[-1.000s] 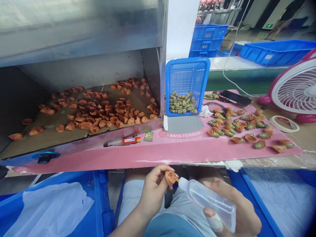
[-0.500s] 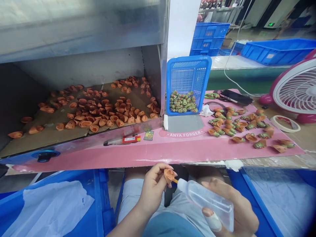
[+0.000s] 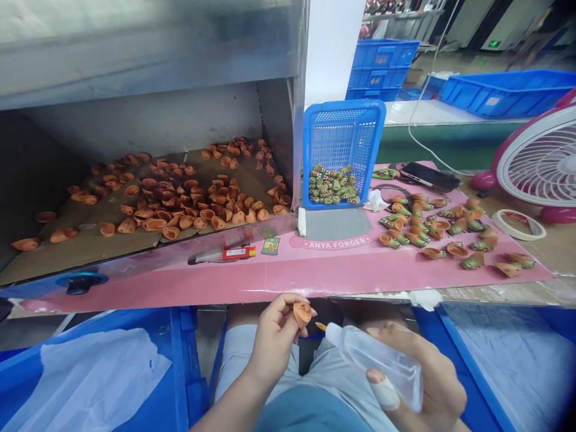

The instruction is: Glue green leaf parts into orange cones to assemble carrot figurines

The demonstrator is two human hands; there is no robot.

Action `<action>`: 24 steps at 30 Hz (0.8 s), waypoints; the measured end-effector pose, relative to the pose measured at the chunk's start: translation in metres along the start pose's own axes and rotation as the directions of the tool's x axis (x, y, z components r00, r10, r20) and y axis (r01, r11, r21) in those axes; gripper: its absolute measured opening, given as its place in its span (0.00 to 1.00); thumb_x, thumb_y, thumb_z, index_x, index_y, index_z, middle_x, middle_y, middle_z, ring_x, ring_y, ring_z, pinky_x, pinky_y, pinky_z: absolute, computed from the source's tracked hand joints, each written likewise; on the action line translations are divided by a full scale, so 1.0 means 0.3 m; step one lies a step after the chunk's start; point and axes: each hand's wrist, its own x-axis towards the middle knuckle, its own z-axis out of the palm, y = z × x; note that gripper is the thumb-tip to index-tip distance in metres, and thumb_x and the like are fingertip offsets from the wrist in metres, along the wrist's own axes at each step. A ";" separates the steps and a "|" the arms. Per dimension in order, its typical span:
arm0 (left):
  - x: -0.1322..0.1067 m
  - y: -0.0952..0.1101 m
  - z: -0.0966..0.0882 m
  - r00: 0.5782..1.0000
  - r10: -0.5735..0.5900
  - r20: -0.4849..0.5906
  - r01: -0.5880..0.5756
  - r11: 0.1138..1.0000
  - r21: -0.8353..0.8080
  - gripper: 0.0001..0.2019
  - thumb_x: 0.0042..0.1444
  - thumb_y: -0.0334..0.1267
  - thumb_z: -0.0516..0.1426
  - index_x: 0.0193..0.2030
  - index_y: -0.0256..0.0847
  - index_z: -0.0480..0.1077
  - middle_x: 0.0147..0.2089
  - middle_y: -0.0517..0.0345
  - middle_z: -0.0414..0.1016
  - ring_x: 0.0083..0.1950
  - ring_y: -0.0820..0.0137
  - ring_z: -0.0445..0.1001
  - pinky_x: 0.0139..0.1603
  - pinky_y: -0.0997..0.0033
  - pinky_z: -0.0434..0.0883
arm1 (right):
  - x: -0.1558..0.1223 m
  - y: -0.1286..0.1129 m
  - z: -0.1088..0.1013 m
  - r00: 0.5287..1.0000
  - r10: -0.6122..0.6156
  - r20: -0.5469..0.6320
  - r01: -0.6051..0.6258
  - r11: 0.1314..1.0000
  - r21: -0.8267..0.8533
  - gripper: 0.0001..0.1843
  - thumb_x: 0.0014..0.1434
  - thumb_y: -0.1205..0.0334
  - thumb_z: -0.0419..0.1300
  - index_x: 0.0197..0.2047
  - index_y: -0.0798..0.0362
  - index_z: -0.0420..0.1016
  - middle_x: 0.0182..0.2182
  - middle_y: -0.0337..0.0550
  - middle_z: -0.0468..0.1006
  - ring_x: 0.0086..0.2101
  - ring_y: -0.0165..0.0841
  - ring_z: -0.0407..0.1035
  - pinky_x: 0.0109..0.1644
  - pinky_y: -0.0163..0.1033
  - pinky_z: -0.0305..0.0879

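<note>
Between the thumb and fingers of my left hand (image 3: 276,339) is a small orange hollow cup-shaped piece (image 3: 302,314), its opening turned up. My right hand (image 3: 420,366) is wrapped round a clear squeeze bottle (image 3: 382,363) with a white cap. The bottle's thin amber nozzle (image 3: 320,327) points at the orange piece, a small gap apart from it. Both hands are above my lap, in front of the table edge. What is inside the bottle is hard to make out.
Many similar orange pieces (image 3: 180,204) lie in a metal booth at left. A blue basket (image 3: 380,138) holds green painted pieces. Joined green-and-orange pieces (image 3: 418,239) lie on the pink mat (image 3: 270,282), near a tape roll (image 3: 517,225), phone (image 3: 431,176) and fan (image 3: 546,156). Blue crates (image 3: 182,360) flank my legs.
The orange piece has moved slightly left, and the nozzle, which was at its edge, is now apart from it. My right hand still grips the bottle.
</note>
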 end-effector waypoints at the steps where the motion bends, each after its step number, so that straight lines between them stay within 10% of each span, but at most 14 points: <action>1: 0.000 -0.001 0.000 1.000 -0.003 0.000 0.003 1.000 0.002 0.05 0.50 0.35 0.52 0.33 0.37 0.63 0.31 0.54 0.71 0.22 0.77 0.62 0.20 0.78 0.57 | -0.003 0.001 0.000 1.000 0.001 0.003 -0.001 1.000 -0.010 0.13 0.49 0.64 0.56 0.39 0.62 0.65 0.27 0.46 0.71 0.27 0.34 0.67 0.27 0.38 0.66; 24: -0.013 -0.005 0.007 1.000 -0.002 0.012 0.001 1.000 0.026 0.04 0.49 0.33 0.52 0.33 0.37 0.64 0.28 0.58 0.69 0.22 0.77 0.62 0.19 0.78 0.57 | -0.014 -0.003 0.003 0.999 0.002 -0.051 -0.003 1.000 -0.010 0.15 0.48 0.67 0.58 0.40 0.63 0.66 0.28 0.48 0.70 0.27 0.35 0.66 0.26 0.37 0.64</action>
